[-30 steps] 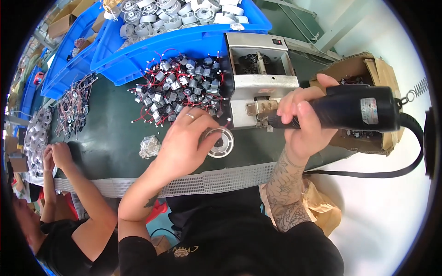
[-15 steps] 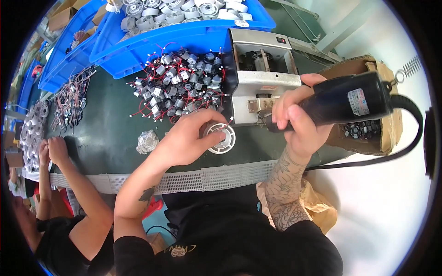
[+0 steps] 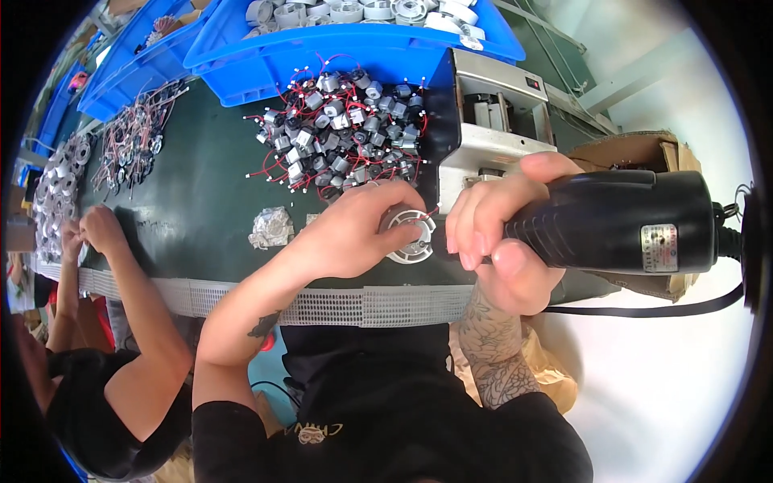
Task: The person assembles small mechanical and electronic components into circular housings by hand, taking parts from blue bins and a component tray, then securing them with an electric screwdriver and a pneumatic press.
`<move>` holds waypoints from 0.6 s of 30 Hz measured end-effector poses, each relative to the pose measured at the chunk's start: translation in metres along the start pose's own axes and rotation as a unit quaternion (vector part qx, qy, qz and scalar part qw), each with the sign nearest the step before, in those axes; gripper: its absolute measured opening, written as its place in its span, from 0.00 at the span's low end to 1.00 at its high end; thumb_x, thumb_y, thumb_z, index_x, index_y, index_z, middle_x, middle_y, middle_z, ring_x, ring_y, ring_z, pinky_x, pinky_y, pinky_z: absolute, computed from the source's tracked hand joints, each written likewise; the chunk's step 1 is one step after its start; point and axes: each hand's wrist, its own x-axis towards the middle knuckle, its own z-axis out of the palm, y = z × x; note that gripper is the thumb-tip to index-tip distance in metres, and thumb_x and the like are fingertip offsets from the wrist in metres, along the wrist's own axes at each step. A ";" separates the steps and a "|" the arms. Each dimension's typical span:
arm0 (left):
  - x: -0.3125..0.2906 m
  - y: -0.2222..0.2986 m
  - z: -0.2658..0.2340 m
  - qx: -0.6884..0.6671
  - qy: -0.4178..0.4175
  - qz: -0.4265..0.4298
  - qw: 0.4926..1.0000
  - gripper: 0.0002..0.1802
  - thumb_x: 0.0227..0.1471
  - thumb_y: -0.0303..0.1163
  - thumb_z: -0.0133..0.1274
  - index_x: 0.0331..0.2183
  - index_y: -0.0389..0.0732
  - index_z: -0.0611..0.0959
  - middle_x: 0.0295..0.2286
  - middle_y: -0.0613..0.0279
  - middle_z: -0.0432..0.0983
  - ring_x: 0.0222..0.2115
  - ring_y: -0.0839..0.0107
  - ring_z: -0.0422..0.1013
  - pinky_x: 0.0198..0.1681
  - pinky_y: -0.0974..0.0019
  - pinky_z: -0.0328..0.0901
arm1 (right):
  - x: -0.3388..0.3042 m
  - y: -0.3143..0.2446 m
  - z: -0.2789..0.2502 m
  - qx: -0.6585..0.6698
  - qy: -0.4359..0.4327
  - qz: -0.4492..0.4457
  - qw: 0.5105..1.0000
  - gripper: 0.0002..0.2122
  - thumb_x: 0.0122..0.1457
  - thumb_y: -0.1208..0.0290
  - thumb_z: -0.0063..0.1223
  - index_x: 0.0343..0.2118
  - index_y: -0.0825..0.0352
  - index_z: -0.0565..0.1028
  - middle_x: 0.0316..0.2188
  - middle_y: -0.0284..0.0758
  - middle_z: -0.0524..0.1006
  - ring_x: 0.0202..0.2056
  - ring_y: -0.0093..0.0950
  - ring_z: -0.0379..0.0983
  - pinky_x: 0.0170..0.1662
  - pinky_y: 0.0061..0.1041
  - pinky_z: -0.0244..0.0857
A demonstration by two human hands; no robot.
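My left hand (image 3: 346, 237) is closed around a round white plastic housing (image 3: 411, 253), holding it on the green bench with the thumb inside its rim. A short red wire shows at the housing's upper right. In my right hand (image 3: 503, 229) is a black corded electric screwdriver (image 3: 620, 221), tilted with its front end toward the housing. My fingers hide most of that front end, so I cannot tell whether its tip touches the housing. Just beyond my left hand lies a heap of small motors (image 3: 346, 133) with red wires.
A metal box-shaped machine (image 3: 503, 88) stands behind my right hand. At the back, a blue bin (image 3: 338, 64) holds white housings. Crumpled foil (image 3: 272, 228) lies left of my left hand. A cardboard box (image 3: 636, 149) is at right. Another person's hands (image 3: 97, 229) work at the left.
My right hand has brought the screwdriver from the metal machine toward me and left, over to the housing. My left hand keeps its hold on the housing. The whole view has shifted slightly.
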 end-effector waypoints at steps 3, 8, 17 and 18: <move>-0.001 -0.004 -0.001 0.002 0.008 0.013 1.000 0.12 0.49 0.30 0.56 0.37 0.36 0.77 0.25 0.54 0.73 0.26 0.63 0.71 0.30 0.62 0.64 | -0.001 0.005 0.000 0.008 0.001 0.012 1.000 0.28 0.54 0.69 0.55 0.55 0.69 0.55 0.19 0.32 0.67 0.17 0.25 0.65 0.22 0.26 0.62; -0.001 0.003 -0.004 0.008 0.003 0.004 1.000 0.12 0.48 0.29 0.56 0.36 0.36 0.77 0.24 0.53 0.74 0.27 0.60 0.72 0.30 0.60 0.64 | 0.002 0.005 -0.010 -0.093 -0.093 -0.019 0.991 0.26 0.55 0.73 0.51 0.56 0.66 0.55 0.18 0.32 0.66 0.17 0.24 0.64 0.21 0.27 0.62; -0.002 -0.001 -0.001 -0.003 0.005 0.015 1.000 0.12 0.48 0.29 0.56 0.36 0.36 0.77 0.25 0.52 0.74 0.28 0.59 0.72 0.32 0.60 0.65 | 0.000 0.004 -0.006 -0.128 -0.108 -0.010 0.986 0.27 0.53 0.75 0.49 0.57 0.65 0.55 0.17 0.32 0.66 0.16 0.24 0.62 0.21 0.26 0.62; -0.002 -0.001 0.000 -0.002 0.004 0.016 1.000 0.12 0.48 0.29 0.56 0.36 0.36 0.77 0.25 0.52 0.74 0.28 0.59 0.72 0.32 0.60 0.65 | -0.001 0.003 -0.007 -0.129 -0.108 -0.011 0.986 0.27 0.53 0.75 0.49 0.57 0.65 0.55 0.17 0.32 0.66 0.16 0.24 0.62 0.21 0.26 0.62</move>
